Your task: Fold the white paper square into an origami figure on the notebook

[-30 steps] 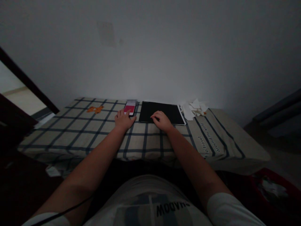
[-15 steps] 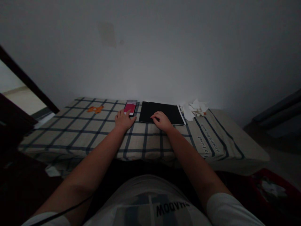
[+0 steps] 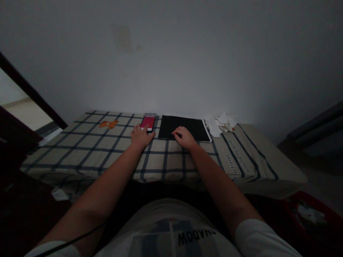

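My left hand (image 3: 141, 137) rests on the checked cloth with a finger stretched onto the lit red screen of a phone (image 3: 148, 123). The thumb sticks out to the right and the other fingers are loosely apart. My right hand (image 3: 183, 137) lies palm down on the near edge of a black sheet or pad (image 3: 184, 127), with its fingers curled slightly forward and holding nothing. Both forearms reach forward from my lap.
The checked cloth (image 3: 88, 150) covers a low table against a white wall. A small orange figure (image 3: 108, 124) lies at the back left. White paper scraps (image 3: 222, 123) are heaped right of the black pad. A red bin (image 3: 311, 214) stands on the floor at right.
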Demonstrator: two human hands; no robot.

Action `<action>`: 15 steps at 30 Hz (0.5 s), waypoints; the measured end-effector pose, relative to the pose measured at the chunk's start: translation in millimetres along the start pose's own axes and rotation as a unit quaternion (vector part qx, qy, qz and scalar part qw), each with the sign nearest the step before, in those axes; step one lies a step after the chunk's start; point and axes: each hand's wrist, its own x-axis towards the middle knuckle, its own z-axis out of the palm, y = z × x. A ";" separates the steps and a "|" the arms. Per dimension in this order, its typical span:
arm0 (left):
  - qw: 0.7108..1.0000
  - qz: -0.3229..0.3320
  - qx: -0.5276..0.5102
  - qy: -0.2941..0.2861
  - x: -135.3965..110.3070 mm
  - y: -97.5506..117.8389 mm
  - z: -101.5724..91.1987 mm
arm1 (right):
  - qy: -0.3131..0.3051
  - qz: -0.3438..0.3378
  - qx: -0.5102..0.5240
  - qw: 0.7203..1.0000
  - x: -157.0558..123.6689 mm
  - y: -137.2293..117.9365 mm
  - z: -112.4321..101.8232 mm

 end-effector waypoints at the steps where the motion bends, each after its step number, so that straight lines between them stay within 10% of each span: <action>1: 1.000 -0.001 0.001 -0.002 -0.2 0.3 -0.5 | 0.001 -0.003 0.001 1.000 -0.1 0.8 0.4; 15: 1.000 -0.008 0.011 -0.010 -1.2 1.9 -1.9 | 0.020 -0.021 0.013 0.999 -0.4 9.6 7.0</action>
